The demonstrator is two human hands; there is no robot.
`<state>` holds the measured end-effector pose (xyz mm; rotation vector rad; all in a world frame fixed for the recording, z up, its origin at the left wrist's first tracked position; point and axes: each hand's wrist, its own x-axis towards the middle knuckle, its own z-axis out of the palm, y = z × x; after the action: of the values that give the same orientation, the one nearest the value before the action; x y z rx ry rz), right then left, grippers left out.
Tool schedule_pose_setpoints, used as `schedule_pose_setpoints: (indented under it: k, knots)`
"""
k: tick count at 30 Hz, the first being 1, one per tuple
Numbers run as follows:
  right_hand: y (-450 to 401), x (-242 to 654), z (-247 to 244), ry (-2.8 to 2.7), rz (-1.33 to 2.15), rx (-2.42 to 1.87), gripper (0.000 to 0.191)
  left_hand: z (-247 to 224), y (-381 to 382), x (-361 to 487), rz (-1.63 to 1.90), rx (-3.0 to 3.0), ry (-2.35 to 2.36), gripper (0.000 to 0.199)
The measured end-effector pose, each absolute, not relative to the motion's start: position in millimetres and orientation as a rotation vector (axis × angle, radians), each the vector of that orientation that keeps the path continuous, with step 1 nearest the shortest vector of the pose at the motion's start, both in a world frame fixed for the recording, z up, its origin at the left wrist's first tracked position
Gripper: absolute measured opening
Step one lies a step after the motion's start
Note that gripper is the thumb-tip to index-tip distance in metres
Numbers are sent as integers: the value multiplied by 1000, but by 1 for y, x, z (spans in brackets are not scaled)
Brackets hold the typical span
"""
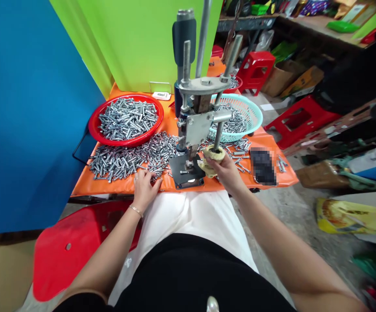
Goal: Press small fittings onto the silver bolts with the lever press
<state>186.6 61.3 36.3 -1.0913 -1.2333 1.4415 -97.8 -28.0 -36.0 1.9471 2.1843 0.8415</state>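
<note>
My left hand rests at the table's front edge, its fingers bent over the near side of a loose pile of small metal parts; whether a part is between the fingertips is too small to tell. My right hand is wrapped round the cloth-covered lower end of the press lever. Between the hands stands a metal hand press on a dark base plate. A small metal part lies on that plate under the press head.
A red basin full of metal parts stands at the back left, a pale green basket with more at the right. A blurred dark object lies on the orange table. Red stools stand beyond.
</note>
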Motion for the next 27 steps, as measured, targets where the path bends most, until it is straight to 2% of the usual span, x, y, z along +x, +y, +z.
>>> schedule_pose_setpoints:
  k: [4,10,18,22,27]
  knots:
    - [62,186,35,-1186,1444,-1082,59,-34,-21,-98,1015,1901,2103,8]
    - [58,188,40,-1198,1451,-1099,55,-7,-16,-83,1387,1630,1809,9]
    - [39,197,56,-1252,1352,-1222,55,30,26,-30,1326,1321,1370,23]
    - [14,209,87,-1290,1339,-1291,52,19,44,-14,1373,1057,1254,31]
    - [-13,235,158,-1217,1543,-1345,49,9,44,-10,1355,947,1154,33]
